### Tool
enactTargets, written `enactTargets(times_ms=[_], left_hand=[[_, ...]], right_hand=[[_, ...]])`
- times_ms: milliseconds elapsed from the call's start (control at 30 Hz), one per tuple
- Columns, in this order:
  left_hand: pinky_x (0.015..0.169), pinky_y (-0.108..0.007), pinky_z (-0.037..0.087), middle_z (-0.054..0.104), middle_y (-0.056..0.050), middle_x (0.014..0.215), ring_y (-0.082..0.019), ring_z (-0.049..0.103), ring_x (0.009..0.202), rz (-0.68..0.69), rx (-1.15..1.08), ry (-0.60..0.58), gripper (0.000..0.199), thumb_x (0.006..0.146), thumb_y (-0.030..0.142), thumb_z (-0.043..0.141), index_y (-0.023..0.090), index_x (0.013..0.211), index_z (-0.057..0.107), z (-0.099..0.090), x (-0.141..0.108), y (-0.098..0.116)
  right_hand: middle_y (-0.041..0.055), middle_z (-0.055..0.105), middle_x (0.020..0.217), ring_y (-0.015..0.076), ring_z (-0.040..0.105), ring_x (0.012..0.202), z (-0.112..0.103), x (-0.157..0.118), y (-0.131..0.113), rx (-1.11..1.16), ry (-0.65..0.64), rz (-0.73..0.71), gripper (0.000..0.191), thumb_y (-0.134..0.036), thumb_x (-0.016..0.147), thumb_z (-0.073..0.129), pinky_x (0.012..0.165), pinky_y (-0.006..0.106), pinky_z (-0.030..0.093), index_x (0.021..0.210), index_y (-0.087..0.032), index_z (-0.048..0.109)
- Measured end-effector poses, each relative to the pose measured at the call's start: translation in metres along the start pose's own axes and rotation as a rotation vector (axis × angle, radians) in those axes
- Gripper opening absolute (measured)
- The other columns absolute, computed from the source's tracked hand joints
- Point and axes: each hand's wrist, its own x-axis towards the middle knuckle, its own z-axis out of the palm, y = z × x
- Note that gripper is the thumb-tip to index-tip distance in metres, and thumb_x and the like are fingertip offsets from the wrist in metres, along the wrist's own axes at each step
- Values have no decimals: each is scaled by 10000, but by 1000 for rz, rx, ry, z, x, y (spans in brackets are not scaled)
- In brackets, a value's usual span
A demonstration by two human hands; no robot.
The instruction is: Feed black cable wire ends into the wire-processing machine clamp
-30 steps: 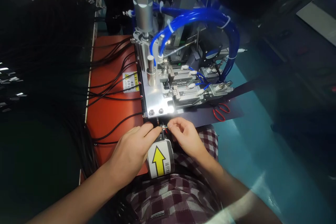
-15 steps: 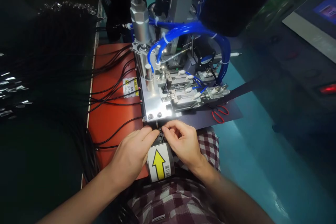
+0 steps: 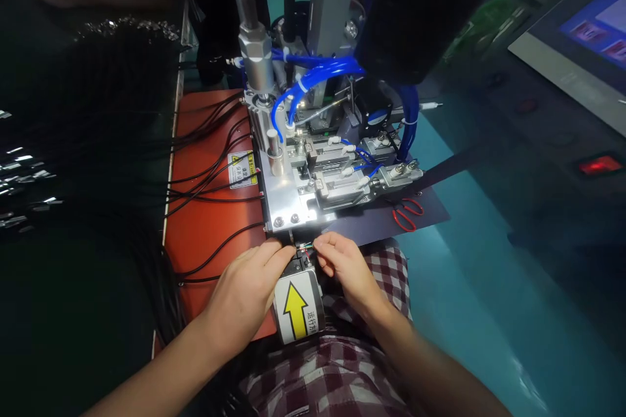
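Thin coloured wires [image 3: 306,247], with green and red among them, stretch across the small gap between my two hands. My left hand [image 3: 244,283] is closed, thumb and fingers pressed together at the left end of these wires; the part inside its grip is hidden. On the other side, my right hand [image 3: 345,267] pinches the wires' right end between thumb and forefinger. Both hands are just in front of the machine's metal plate [image 3: 286,205], above a small dark fixture [image 3: 297,265]. Below them is a white label with a yellow arrow [image 3: 296,313].
Black cables [image 3: 210,199] cross an orange-red board [image 3: 205,228] at left, coming from a large dark bundle [image 3: 132,208]. Blue air tubes [image 3: 325,68] arch over the machine's cylinders [image 3: 342,189]. Red-handled scissors [image 3: 407,214] lie at right. A lit screen [image 3: 601,29] stands beyond.
My right hand has drawn slightly away from my left, and the coloured wires now show between them. The left hand keeps its place. The view has shifted a little.
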Motion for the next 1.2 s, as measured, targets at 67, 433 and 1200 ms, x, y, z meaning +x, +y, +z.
enactTargets(times_ms=[67,433,1200], left_hand=[[615,-333,537,633,-100,862,-218,614,725,-3,3,0,290,854,52,398,103,1046,609,0,0,0],[580,-318,526,626,-99,848,-212,611,687,-7,13,5,293,856,71,393,102,1038,621,-1,1,0],[605,-331,503,596,-105,859,-220,553,716,-17,114,-29,308,810,30,397,103,1011,619,-3,4,7]], right_hand=[[-61,449,511,65,341,432,1,-7,1,-75,-4,-15,244,-371,781,586,428,202,251,676,-156,541],[-41,439,564,102,386,523,5,-14,-18,-643,89,-352,151,-205,789,524,501,236,299,640,-184,528],[-52,507,587,85,434,468,6,3,-3,-62,-52,-112,250,-398,777,610,475,231,349,703,-182,509]])
